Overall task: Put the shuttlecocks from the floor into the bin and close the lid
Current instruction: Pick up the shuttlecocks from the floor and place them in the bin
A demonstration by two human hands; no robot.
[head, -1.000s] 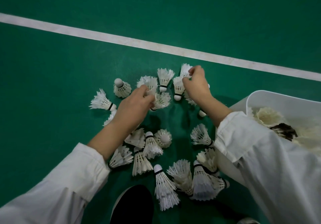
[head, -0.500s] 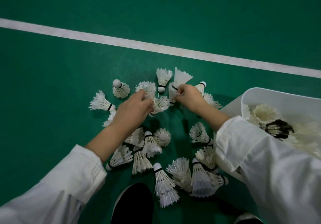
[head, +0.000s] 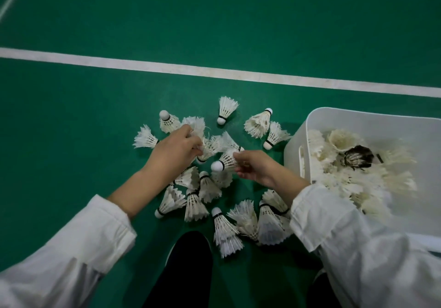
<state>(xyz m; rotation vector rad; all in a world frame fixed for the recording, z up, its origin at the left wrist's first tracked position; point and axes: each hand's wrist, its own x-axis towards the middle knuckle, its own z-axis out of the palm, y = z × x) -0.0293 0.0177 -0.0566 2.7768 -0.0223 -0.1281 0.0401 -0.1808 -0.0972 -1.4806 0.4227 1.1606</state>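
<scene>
Several white feather shuttlecocks [head: 195, 202] lie scattered on the green court floor in front of me. My left hand [head: 174, 152] grips a bunch of shuttlecocks [head: 210, 144] at the heap's far left. My right hand [head: 257, 166] holds a shuttlecock [head: 225, 162] by its feathers, cork pointing left, lifted above the heap's middle. The white plastic bin [head: 296, 147] stands open at the right, partly filled with shuttlecocks, one dark one [head: 356, 157] among them. No lid is in view.
A white court line [head: 214, 71] crosses the floor beyond the heap. My dark shoe or knee [head: 186, 264] sits at the bottom centre, close to the nearest shuttlecocks. Three shuttlecocks [head: 257, 122] lie apart near the bin's far left corner.
My right hand has drawn back toward me and the bin, carrying a shuttlecock it picked from the far side. My left hand has gathered more feathers. The camera has tilted up slightly.
</scene>
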